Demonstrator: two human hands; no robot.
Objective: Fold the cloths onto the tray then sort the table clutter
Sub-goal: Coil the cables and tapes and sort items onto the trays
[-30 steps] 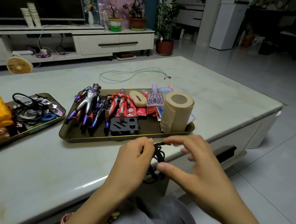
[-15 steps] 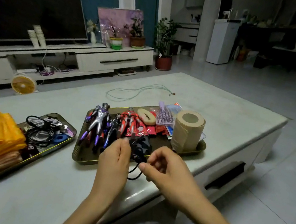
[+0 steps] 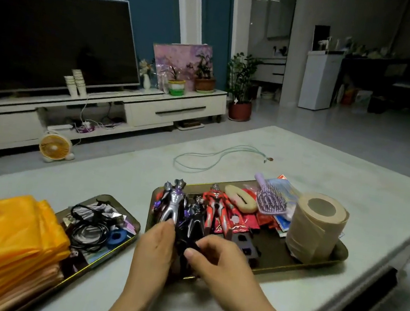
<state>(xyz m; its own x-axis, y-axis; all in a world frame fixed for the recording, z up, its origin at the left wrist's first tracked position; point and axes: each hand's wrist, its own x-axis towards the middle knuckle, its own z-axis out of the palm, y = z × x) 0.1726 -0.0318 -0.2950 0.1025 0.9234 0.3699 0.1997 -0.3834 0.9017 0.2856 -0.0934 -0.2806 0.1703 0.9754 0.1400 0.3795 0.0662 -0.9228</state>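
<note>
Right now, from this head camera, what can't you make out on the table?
Head view:
Dark bundle gripped between left hand and right hand: mostly covered by their fingers.
Folded orange cloths: cut off by the left edge.
Tiny pendant on the thin green cord: too small to identify.
Black toy figure's legs: behind the hands.

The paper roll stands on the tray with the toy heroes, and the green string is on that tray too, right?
No. The head view shows the green string on the table beyond the tray, not on it. The paper roll does stand on the tray with the toy heroes.
</note>
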